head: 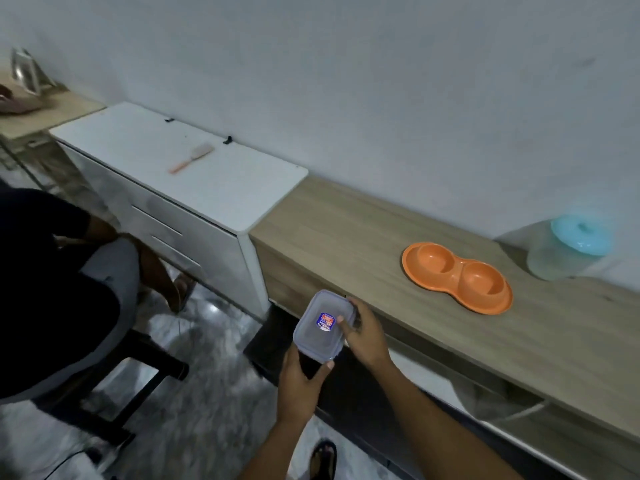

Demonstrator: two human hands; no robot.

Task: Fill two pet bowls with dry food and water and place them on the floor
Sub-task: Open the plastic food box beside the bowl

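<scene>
The small clear container (311,337) is held in both hands, out in front of the wooden counter (346,230) and above the floor (207,375). The left hand (301,386) is curled round its underside from below. The right hand (365,336) is wrapped over the far right edge, with the thumb laid on the lid beside the sticker. The lid is on, and what is inside cannot be made out for certain, though dry food is the likely guess.

Further out, the orange double bowl (457,277) is seen lying flat on the counter, well apart from the hands. Both of its wells look bare, with no kibble or water to be seen. Near it on the right stands a clear jug (554,261) with a pale blue lid (580,235), untouched. Whether water is in it cannot be told through the blur.

So the task is judged to be at its very start. Nothing has been filled and nothing has been set on the floor. The lid is to be taken off, one well filled with food, the other with water, and the bowl carried down.

Off to the left, a brush (190,158) lies on the white cabinet (194,202), and a seated person (52,289) is caught at the edge.
</scene>
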